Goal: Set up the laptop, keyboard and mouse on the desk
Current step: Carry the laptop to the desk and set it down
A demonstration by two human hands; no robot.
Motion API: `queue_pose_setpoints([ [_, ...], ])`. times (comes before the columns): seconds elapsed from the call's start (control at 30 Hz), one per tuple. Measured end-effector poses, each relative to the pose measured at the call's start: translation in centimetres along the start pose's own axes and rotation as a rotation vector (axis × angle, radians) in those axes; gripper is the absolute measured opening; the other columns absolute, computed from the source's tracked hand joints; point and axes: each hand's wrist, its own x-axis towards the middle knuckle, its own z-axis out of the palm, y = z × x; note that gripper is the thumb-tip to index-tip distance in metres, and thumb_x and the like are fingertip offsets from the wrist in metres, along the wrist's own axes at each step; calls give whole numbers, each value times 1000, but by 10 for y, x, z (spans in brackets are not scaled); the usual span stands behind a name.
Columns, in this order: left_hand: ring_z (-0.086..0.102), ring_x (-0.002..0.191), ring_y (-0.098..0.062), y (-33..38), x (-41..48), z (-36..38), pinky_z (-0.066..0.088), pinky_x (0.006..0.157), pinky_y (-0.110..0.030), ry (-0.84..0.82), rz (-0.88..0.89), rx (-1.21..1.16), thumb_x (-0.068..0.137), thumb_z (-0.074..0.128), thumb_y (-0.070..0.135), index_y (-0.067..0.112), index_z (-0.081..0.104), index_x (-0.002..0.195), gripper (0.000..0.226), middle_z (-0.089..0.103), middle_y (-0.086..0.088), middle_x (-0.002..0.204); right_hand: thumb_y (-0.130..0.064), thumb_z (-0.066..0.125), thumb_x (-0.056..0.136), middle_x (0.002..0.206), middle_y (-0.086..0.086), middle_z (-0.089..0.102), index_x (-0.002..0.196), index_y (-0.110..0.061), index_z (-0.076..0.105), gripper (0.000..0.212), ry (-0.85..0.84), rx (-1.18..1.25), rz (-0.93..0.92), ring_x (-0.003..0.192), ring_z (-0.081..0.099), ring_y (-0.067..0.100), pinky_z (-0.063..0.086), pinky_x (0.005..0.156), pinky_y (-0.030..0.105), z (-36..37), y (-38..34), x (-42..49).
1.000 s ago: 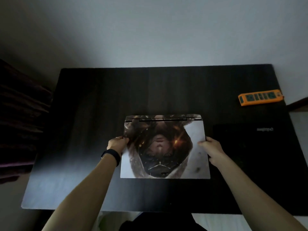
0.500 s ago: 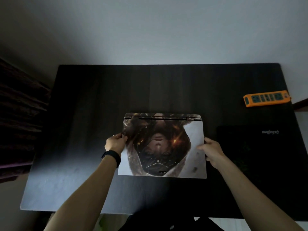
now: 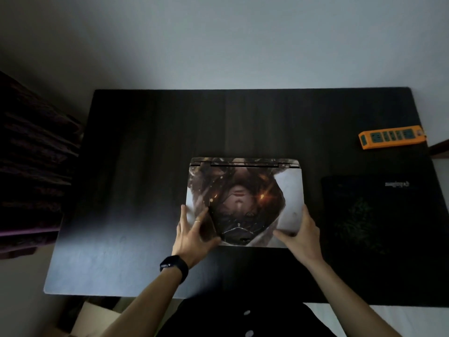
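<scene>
- Currently on the laptop step: laptop (image 3: 243,190) sits closed and flat on the desk (image 3: 145,142), centre of frame, hinge on the far side, front edge toward the person
- left hand (image 3: 192,239) rests on the lid's lower-left corner, fingers straight and spread wide, thumb down by the front edge, not wrapped round anything
- right hand (image 3: 301,237) grips the lower-right corner, thumb on top of the lid, fingers curled along the right edge
- mouse pad (image 3: 376,227) lies just right of the laptop, at the right of the frame; orange power strip (image 3: 391,136) is at upper right, well apart from the laptop
- no keyboard or mouse in view, so my read is early days: one item placed, two not yet out
- next move, I'd guess: open the lid from the front edge, with one hand pinning the base and the other lifting; can't tell how stiff the hinge is
- no power cable visible either
</scene>
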Motion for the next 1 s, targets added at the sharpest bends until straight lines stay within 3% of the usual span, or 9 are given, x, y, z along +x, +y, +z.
queue_pose_setpoints([
  [0.07, 7, 148, -38, -8, -10, 8, 39, 109, -52, 5, 45, 82, 69, 77, 58, 62, 3, 145, 106, -29, -1, 159, -61, 85, 62, 164, 6, 19, 159, -23, 9, 129, -23, -40, -62, 148, 21, 31, 24, 120, 49, 3, 6, -15],
  [0.2, 15, 146, -36, -18, -18, 14, 58, 83, -51, 38, 83, 175, 83, 71, 46, 60, -1, 147, 97, -30, 0, 158, -75, 75, 61, 165, 5, 4, 156, -38, -5, 129, -82, -249, -170, 146, 17, 37, 30, 112, 54, 3, 20, -31],
  [0.33, 24, 140, -34, -19, -17, 14, 60, 70, -49, 44, 110, 253, 86, 69, 42, 56, 1, 149, 94, -29, 0, 159, -62, 76, 73, 163, 7, 14, 157, -41, -5, 118, -64, -290, -215, 141, 25, 39, 35, 110, 51, -2, 30, -30],
  [0.47, 26, 138, -35, -20, -16, 16, 60, 72, -49, 38, 104, 256, 87, 69, 40, 56, 0, 149, 95, -29, 0, 159, -61, 77, 72, 161, 7, 21, 158, -39, 2, 116, -62, -311, -215, 137, 28, 35, 38, 109, 49, -3, 32, -24],
  [0.83, 32, 130, -36, 3, 28, -4, 54, 92, -52, 59, 73, 209, 88, 70, 36, 56, 6, 148, 90, -27, 1, 159, -59, 77, 74, 165, 4, 14, 157, -40, -2, 116, -61, -370, -165, 144, 23, 38, 34, 114, 51, -16, -7, 22],
  [1.0, 34, 129, -36, 2, 30, -4, 54, 93, -51, 68, 80, 234, 86, 71, 38, 57, 5, 148, 93, -27, 1, 160, -58, 77, 75, 165, 4, 12, 156, -43, -5, 116, -74, -357, -143, 144, 22, 38, 33, 114, 51, -16, -11, 22],
])
